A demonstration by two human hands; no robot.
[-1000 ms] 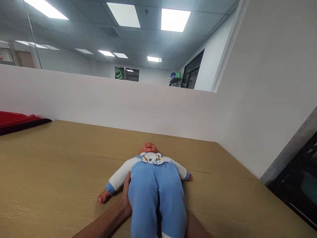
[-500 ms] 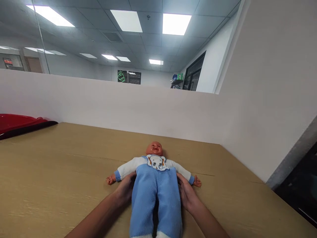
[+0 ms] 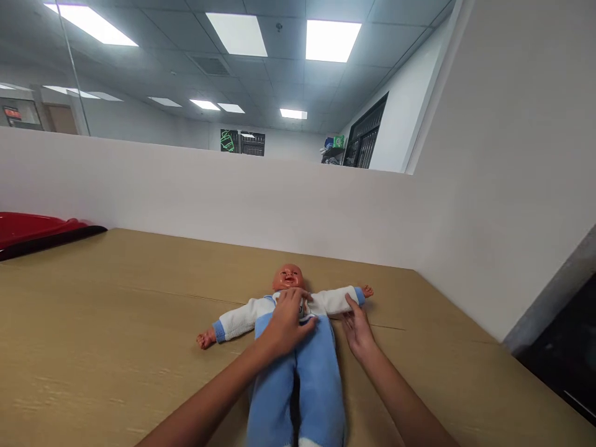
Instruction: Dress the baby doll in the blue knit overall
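Note:
A baby doll (image 3: 321, 372) in blue trousers and a white fleece top lies on its back on the table, head at the far end. My left hand (image 3: 288, 320) rests over its chest, fingers and thumb spread apart, covering most of the elephant patch. At the doll's sleeve (image 3: 333, 302) on the right side, my right hand (image 3: 358, 329) has its thumb against the cloth near the blue cuff and its fingers bent below. The other sleeve (image 3: 237, 320) stretches out to the left, untouched. The lower ends of the legs run out of view.
The brown table (image 3: 116, 341) meets a low white wall (image 3: 233, 198) with a window above it. A red plastic basin (image 3: 37, 226) with a dark rim stands at the far left. At the right is a dark opening (image 3: 568, 347) beyond the table edge.
My left hand has moved from the doll's side onto its chest. My right hand has shifted up to the sleeve, and that doll arm now points higher, more straight out.

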